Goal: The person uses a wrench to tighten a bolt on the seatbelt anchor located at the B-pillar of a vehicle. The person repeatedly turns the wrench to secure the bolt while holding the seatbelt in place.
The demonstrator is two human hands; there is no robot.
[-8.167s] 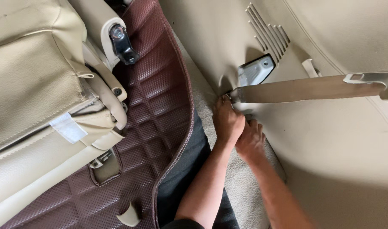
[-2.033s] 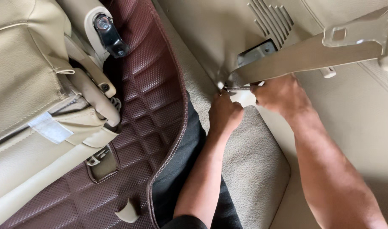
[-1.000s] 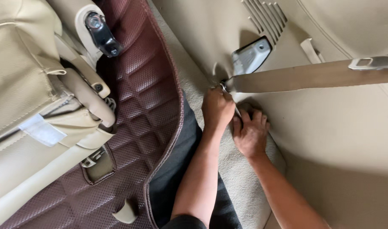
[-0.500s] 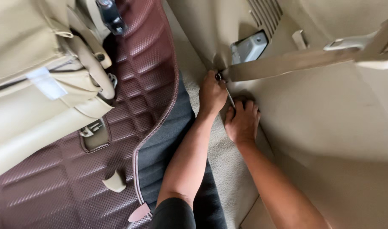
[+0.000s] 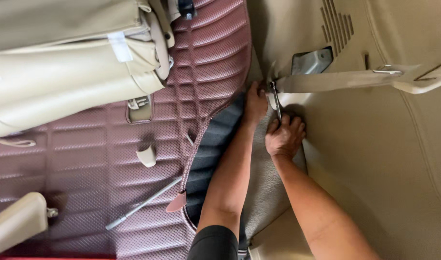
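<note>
- Maroon quilted floor mat (image 5: 85,159) covers a car's cabin floor, its edge peeled up over grey carpet (image 5: 263,192) beside the beige seat (image 5: 61,82).
- Left hand (image 5: 255,102) presses against the lower seat-belt anchor; whether its fingers are closed on anything cannot be told.
- Right hand (image 5: 284,137) is clamped on a slim metal wrench (image 5: 276,98) standing at the anchor, where the beige belt (image 5: 336,81) meets the trim.
- Judged risk: the wrench could slip off the fastener and knuckles strike the trim.
- Loose metal rod (image 5: 143,203) lies on the mat.
</note>
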